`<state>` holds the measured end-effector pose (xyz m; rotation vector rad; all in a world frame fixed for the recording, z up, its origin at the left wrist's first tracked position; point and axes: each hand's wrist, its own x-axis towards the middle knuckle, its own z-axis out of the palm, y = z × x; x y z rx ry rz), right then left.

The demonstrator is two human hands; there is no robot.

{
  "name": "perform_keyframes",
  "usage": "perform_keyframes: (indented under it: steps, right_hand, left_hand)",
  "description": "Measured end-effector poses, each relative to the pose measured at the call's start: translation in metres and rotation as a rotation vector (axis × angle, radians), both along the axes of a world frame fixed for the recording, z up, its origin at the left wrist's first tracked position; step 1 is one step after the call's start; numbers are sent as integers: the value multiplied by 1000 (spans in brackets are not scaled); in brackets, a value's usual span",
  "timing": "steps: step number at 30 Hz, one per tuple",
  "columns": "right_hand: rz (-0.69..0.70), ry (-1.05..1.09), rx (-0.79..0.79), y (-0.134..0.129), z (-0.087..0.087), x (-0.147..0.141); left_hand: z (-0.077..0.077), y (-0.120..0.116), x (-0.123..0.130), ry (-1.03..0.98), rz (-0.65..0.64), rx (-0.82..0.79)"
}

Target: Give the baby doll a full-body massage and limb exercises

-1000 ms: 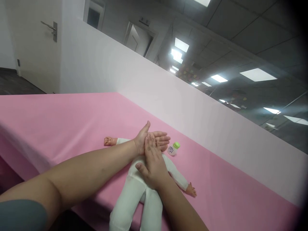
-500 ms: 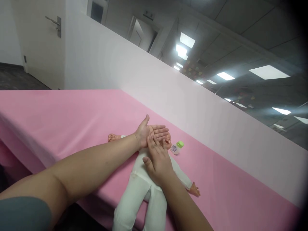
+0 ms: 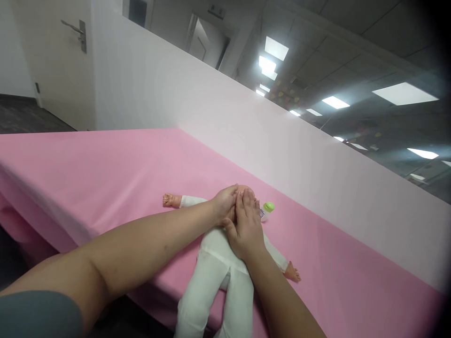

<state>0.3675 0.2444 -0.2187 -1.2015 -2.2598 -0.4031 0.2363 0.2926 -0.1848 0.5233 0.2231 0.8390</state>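
A baby doll in a white suit [image 3: 216, 249] lies on its back, and my hands hide most of its face. My left hand [image 3: 225, 203], palm up and slightly cupped, is over the doll's neck and face; its fingers are partly covered. Across that palm lies my right hand [image 3: 246, 225], fingers straight and close together, thumb apart. The palms touch, and nothing shows between them. Just right of the doll's head stands a small clear bottle with a green cap [image 3: 268, 206], its label partly behind my fingers.
A pink cloth [image 3: 116, 173] covers the table beneath the doll. The white partition [image 3: 282, 155] runs along the table's far side. A door with a metal handle [image 3: 81, 36] is at the upper left.
My left hand has moved right and turned, cupping against my right hand instead of lying stretched flat. My right hand has shifted up and right with it, over the doll's face.
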Motion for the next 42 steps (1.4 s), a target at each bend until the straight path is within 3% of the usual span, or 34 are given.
perform_keyframes:
  steps: [4,9,15,21,29,34,38,42]
  right_hand:
    - [20,-58,-85,0,2,2]
    - [135,-128,-156,-6,8,-2]
    - [229,-186,-152,-11,11,-4]
    - [107,-135,-117,-9,6,-5]
    - [-92,-88,-104,-5,6,-7]
    - [61,-181,-123,-10,12,-8]
    - [206,-199,-130,-13,15,-8]
    - [221,-197,-99,-14,15,-8]
  left_hand:
    - [8,15,-22,46,127,-32]
    - [4,36,-38,34,265,-8]
    - [3,27,-27,67,141,-39]
    - [-2,15,-12,2,-78,-52]
    - [4,19,-20,25,7,-8]
    - [8,29,-32,136,191,-15]
    - [6,34,-31,242,210,-27]
    - [5,32,-29,228,227,-26]
